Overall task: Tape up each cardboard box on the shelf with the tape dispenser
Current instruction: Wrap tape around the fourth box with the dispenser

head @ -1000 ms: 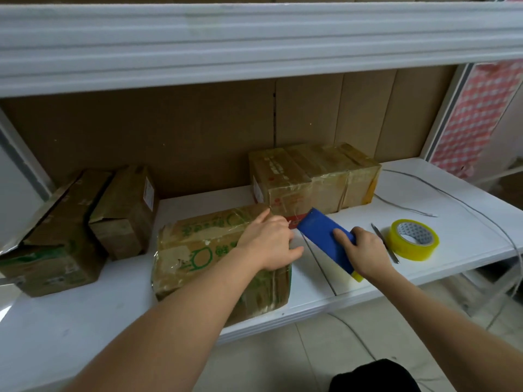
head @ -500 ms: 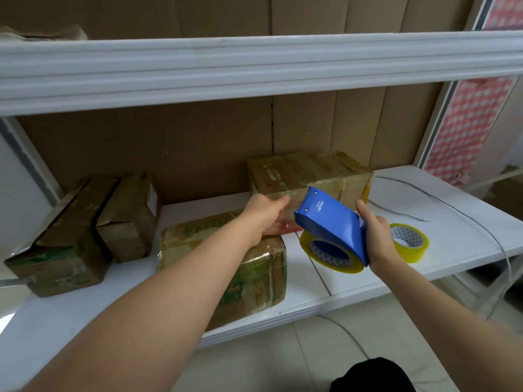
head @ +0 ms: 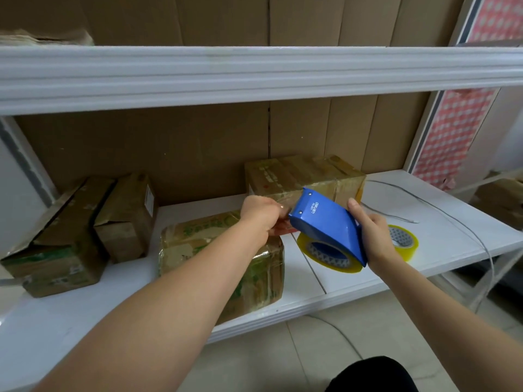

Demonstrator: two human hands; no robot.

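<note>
My right hand [head: 373,236] grips a blue tape dispenser [head: 325,222] with a roll of clear-yellow tape under it, held up above the white shelf [head: 452,222]. At the dispenser's front tip my left hand [head: 261,215] has its fingers curled and seems to pinch the tape end. Just below my left arm lies a tape-wrapped cardboard box [head: 226,261] with green print. A longer taped box [head: 302,176] stands behind the dispenser against the back wall. Two brown boxes [head: 85,222] with loose flaps sit at the left.
A spare roll of yellow tape [head: 403,244] lies on the shelf right of the dispenser. A thin grey cable [head: 441,210] runs across the shelf's right part and over its edge. An upper white shelf [head: 254,75] hangs overhead. Cardboard sheets line the back.
My right hand lifted the dispenser off the shelf and tilted it up. My left hand left the green-print box and went to the dispenser's tip. The view has tilted up.
</note>
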